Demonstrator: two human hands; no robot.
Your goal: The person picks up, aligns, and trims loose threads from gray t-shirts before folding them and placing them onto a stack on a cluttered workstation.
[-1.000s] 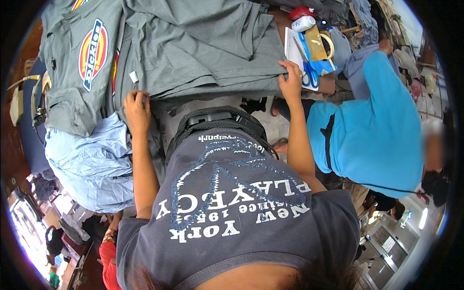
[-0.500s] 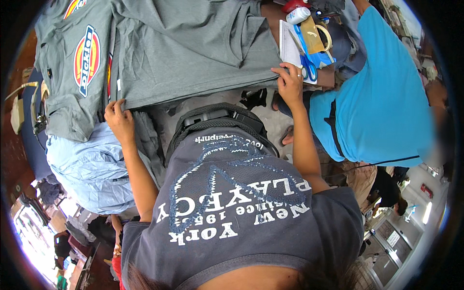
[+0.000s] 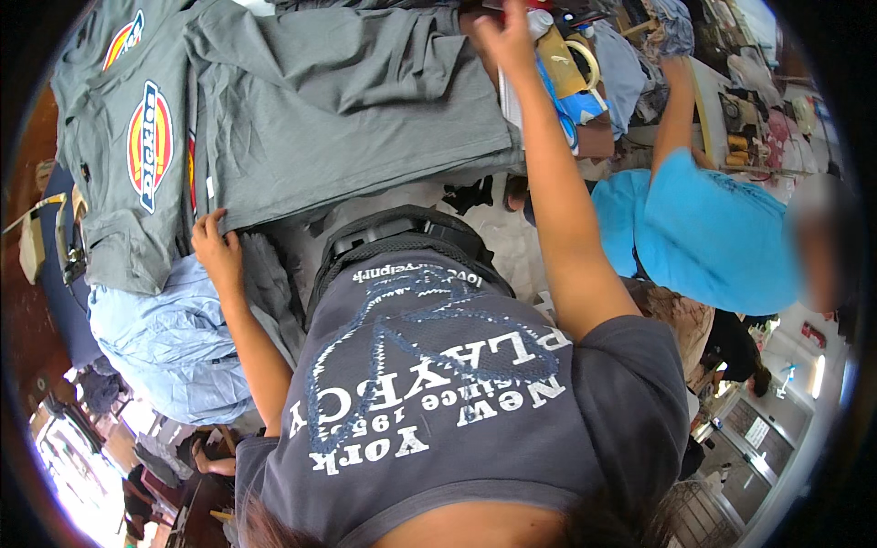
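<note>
A grey T-shirt (image 3: 338,137) lies spread over the work table, creased toward its far side. My left hand (image 3: 217,247) has its fingertips closed on the shirt's near left edge, beside a small white tag. Above the shirt's far right end, my right hand (image 3: 508,44) is raised with its fingers spread and nothing in it. To the left lie more grey T-shirts with a large red, yellow and blue printed badge (image 3: 150,146). The forearm of my right arm hides part of the things right of the shirt.
Right of the shirt are a roll of tape (image 3: 594,66), a brown card piece (image 3: 561,62) and a blue packet (image 3: 581,106). A light blue cloth heap (image 3: 169,338) hangs at my left. A person in a blue top (image 3: 713,242) works close at my right.
My right hand has let go of the shirt's near right corner and moved up to its far right end. The left hand stays at the edge. The co-worker has turned and reached away.
</note>
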